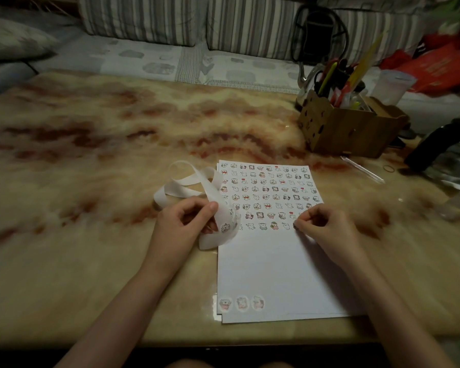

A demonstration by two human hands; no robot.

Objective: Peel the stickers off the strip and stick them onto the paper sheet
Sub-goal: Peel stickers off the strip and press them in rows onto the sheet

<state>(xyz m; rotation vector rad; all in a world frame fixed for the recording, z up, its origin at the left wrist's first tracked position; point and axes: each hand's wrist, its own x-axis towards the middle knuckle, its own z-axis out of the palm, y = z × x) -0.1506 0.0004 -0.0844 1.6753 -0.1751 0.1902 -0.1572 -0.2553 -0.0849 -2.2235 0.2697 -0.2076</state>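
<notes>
Two hands are working at the paper sheet [266,266], which is lying flat on the worktop [104,160] right in front of you. Your left hand [189,224] is gripping the strip [186,185], fingers [211,207] curled round it with the thumb on top. That is putting the next sticker [225,227] right at the sheet's left edge, handy for picking. The loose end of the strip is looping away over the worktop beyond your hand, clear of the free paper.

Your right hand [327,229] is sitting at the right end of the nearest row. Its fingers [302,223] are pinching together on a small dark piece [294,226], probably a sticker going down, but it's too small and blurred to be sure.

Rows of stuck stickers [268,192] are filling the far half of the sheet. The near half is bare except for three rounder ones [241,303] at the near left corner. Judging by that, you're roughly halfway through.

Hidden: the strip and your left hand are covering the left ends of the nearest rows and part of the sheet's left edge, and your right hand is covering the row's right end. A wooden pen box [351,128] is standing at far right, well apart from the sheet.
</notes>
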